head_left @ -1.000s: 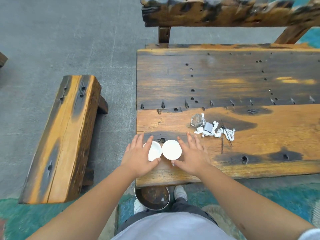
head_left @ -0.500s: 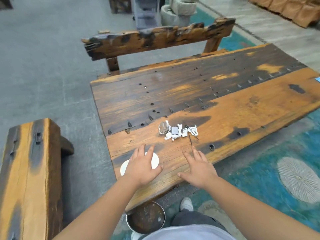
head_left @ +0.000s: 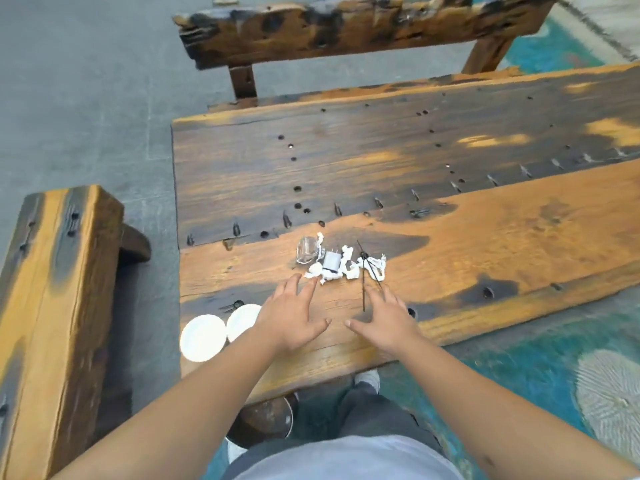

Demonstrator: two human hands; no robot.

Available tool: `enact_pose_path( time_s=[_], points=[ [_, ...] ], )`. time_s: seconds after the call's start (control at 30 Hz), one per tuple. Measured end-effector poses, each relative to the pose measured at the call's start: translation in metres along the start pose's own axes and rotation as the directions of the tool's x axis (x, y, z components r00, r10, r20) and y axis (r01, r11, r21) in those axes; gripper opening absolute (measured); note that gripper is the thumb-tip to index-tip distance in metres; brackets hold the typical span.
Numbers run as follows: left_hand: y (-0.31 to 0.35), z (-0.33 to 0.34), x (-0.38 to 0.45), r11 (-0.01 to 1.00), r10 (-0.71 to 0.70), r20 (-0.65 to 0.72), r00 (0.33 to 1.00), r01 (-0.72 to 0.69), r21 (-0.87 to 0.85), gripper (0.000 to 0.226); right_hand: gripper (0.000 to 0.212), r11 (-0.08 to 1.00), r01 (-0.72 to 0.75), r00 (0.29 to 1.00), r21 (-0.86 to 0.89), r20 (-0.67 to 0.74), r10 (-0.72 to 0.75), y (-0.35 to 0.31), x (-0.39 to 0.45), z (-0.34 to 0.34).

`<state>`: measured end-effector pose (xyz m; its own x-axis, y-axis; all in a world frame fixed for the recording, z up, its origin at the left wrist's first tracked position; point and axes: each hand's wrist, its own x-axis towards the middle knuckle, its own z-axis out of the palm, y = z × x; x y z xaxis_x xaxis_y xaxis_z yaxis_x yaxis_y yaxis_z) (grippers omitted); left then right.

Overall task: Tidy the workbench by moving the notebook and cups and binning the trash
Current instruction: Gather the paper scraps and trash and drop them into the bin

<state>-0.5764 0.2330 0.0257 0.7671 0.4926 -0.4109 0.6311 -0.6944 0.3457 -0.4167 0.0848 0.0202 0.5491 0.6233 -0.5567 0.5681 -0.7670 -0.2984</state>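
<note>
Two white cups [head_left: 202, 337] [head_left: 241, 320] stand side by side at the near left corner of the wooden workbench [head_left: 485, 244]. A small pile of trash [head_left: 341, 263] lies just beyond my hands: crumpled white paper, clear plastic, a small grey piece and thin dark sticks. My left hand [head_left: 289, 318] hovers flat with fingers spread, its fingertips close to the trash, to the right of the cups. My right hand [head_left: 388, 320] is also spread flat, beside a dark stick. Neither hand holds anything. No notebook is in view.
A round metal bin [head_left: 266, 422] sits on the floor under the bench's near edge, between my feet. A low wooden bench [head_left: 52, 306] stands to the left. A wooden backrest beam [head_left: 346, 26] crosses the far side. Teal rug lies at right.
Both hands have left the cups and moved right and forward toward the trash pile. The cups now stand uncovered at the bench's left corner. The camera view has shifted.
</note>
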Motion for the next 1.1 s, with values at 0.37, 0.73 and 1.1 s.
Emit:
enact_pose_path(
  time_s=[0.37, 0.73, 1.1],
  points=[
    [0.037, 0.044, 0.102, 0.820, -0.417, 0.140, 0.898, 0.438, -0.367, 0.092, 0.093, 0.961, -0.068, 0.994, 0.266, 0.095, 0.044, 0.053, 0.128, -0.024],
    [0.048, 0.061, 0.144, 0.703, -0.370, 0.087, 0.925, 0.340, -0.624, 0.078, 0.088, 0.889, -0.161, 0.987, 0.428, 0.083, 0.138, 0.022, 0.160, -0.004],
    [0.056, 0.048, 0.153, 0.074, -0.290, 0.340, 0.895, 0.375, -0.924, 0.063, 0.077, 0.875, -0.124, 0.992, 0.468, 0.065, 0.106, 0.002, 0.182, -0.005]
  ],
)
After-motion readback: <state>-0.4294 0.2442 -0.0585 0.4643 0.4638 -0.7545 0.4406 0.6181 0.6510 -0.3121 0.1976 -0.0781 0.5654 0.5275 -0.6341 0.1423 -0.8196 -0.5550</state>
